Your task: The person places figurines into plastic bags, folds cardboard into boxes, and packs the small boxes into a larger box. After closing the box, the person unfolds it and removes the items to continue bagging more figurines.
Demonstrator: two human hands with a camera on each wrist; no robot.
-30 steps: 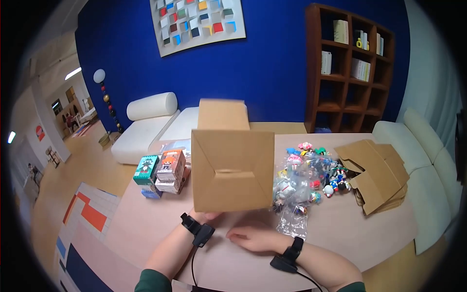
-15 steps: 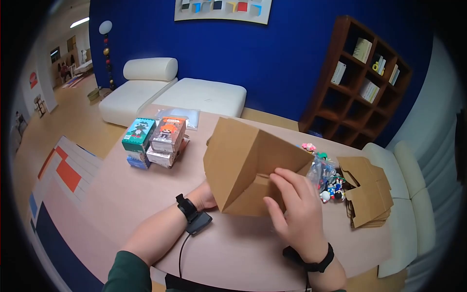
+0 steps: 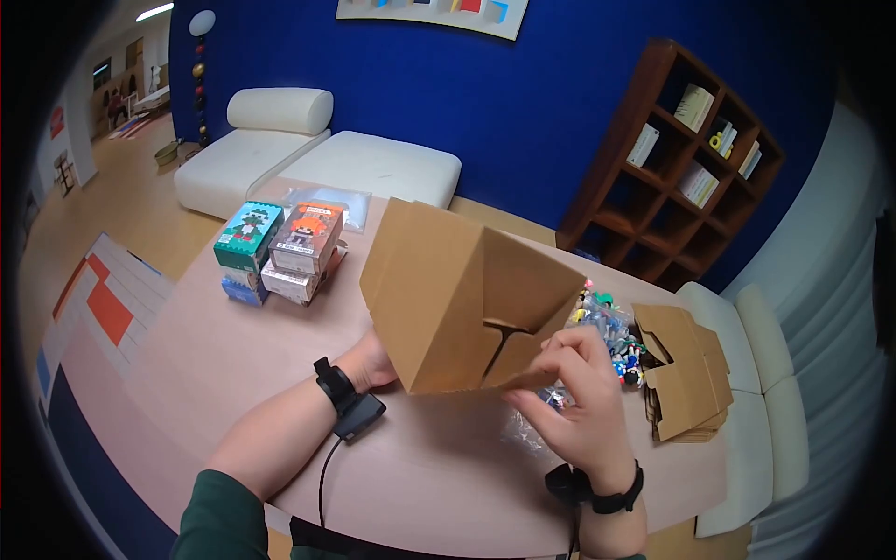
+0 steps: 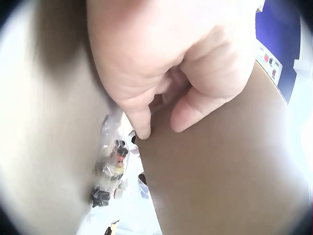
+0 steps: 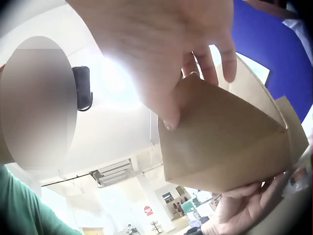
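Observation:
A brown cardboard box [image 3: 420, 289] is held up tilted over the table, its open end turned toward me. Inside it, bottom flaps show with a dark gap between them. My left hand [image 3: 375, 362] holds the box from below on its left side, mostly hidden behind it in the head view. In the left wrist view, the thumb and a finger of this hand [image 4: 166, 68] lie against the cardboard. My right hand [image 3: 579, 401] pinches the near right rim. The right wrist view shows its thumb outside the wall and its fingers [image 5: 227, 63] over the inner side.
Small printed toy boxes [image 3: 308, 229] are stacked on the left of the table, with a clear plastic bag [image 3: 341, 205] behind them. To the right lie several small bagged figures [image 3: 607, 327] and a pile of flattened cardboard boxes [image 3: 691, 373]. White sofas [image 3: 383, 166] stand beyond the table.
My right hand has risen from near the table, reached into the box opening and taken hold of its rim. The box has turned and tilted, and a gap now shows between its bottom flaps.

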